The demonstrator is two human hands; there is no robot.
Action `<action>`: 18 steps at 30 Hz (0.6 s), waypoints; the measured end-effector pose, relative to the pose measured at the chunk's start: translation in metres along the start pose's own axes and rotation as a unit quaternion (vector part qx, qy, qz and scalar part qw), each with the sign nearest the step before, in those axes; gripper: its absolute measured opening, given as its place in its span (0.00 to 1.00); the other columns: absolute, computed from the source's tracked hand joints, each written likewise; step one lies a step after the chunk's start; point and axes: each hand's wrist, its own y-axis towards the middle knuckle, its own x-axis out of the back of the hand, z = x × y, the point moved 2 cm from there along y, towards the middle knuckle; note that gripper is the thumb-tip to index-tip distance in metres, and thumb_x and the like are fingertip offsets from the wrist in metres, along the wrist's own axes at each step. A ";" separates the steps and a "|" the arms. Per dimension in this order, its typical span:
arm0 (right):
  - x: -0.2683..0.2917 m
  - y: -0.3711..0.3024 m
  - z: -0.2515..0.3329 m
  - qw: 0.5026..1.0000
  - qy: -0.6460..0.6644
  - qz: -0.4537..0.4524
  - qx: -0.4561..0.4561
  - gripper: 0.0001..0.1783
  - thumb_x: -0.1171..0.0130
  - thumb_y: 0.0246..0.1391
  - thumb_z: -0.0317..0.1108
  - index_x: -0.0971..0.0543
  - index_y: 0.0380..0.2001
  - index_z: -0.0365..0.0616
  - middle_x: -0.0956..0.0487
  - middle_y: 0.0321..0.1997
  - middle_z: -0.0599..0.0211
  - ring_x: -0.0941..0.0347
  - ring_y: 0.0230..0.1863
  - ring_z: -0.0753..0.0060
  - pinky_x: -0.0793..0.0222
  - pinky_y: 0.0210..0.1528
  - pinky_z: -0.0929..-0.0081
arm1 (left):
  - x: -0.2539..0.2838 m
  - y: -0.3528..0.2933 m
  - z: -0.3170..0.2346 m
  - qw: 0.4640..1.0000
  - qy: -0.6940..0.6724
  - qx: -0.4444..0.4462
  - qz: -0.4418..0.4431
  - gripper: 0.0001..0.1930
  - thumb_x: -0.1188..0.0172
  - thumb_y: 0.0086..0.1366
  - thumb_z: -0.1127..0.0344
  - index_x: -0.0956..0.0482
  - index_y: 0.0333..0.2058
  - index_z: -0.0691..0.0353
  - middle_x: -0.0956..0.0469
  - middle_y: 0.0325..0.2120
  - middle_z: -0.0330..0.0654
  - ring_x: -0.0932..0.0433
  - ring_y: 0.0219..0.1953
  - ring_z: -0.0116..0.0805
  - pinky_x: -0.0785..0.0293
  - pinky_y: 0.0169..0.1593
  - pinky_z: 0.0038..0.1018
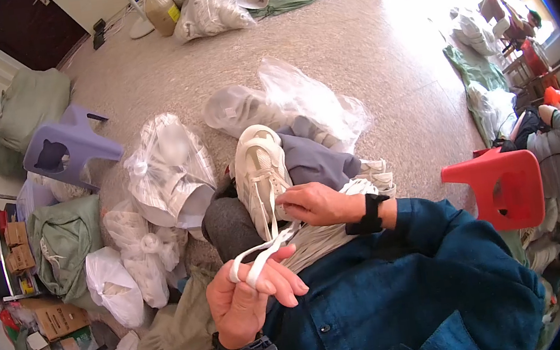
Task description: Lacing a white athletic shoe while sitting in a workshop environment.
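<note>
A cream-white sneaker (262, 170) rests on my lap, toe pointing away from me, with a white shoelace (272, 212) running through its upper eyelets. My left hand (249, 292), nearer to me, has the lace looped around its fingers and gripped, with some fingers partly stretched out. Beside the shoe's ankle opening, my right hand (318, 204) is closed, its thumb and fingertips pinching the lace. Its fingertips partly hide the grip. Under my right wrist, a bundle of loose off-white laces (316, 244) lies across my lap. Both wrists wear black bands.
Clear plastic bags (167, 168) of white shoe parts stand to the left, and another plastic bag (312, 97) lies ahead. A purple stool (74, 148) stands left, a red stool (498, 186) right. Far off are a jug (162, 11) and a stuffed bag (211, 8).
</note>
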 end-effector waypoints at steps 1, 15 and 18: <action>-0.002 0.001 0.001 0.999 -0.034 -0.030 0.008 0.12 0.44 0.59 0.27 0.23 0.45 0.34 0.21 0.34 0.50 0.22 0.36 0.47 0.27 0.39 0.61 | 0.001 0.001 0.002 1.000 -0.010 0.005 0.002 0.13 0.53 0.76 0.56 0.27 0.35 0.58 0.23 0.17 0.46 0.20 0.25 0.46 0.32 0.59 0.54; 0.023 0.044 -0.015 0.976 -0.184 -0.089 0.076 0.07 0.43 0.52 0.26 0.24 0.36 0.38 0.26 0.34 0.54 0.26 0.34 0.47 0.28 0.37 0.56 | 0.013 -0.002 0.011 1.000 0.004 0.022 -0.010 0.13 0.54 0.76 0.58 0.28 0.36 0.60 0.25 0.16 0.44 0.22 0.21 0.43 0.32 0.58 0.56; 0.022 0.056 -0.022 0.952 -0.299 0.013 0.066 0.05 0.42 0.48 0.25 0.25 0.31 0.39 0.25 0.34 0.54 0.22 0.33 0.50 0.26 0.34 0.57 | 0.013 -0.007 0.020 0.998 0.007 0.049 -0.028 0.14 0.54 0.76 0.58 0.28 0.36 0.61 0.26 0.16 0.42 0.22 0.22 0.42 0.32 0.57 0.56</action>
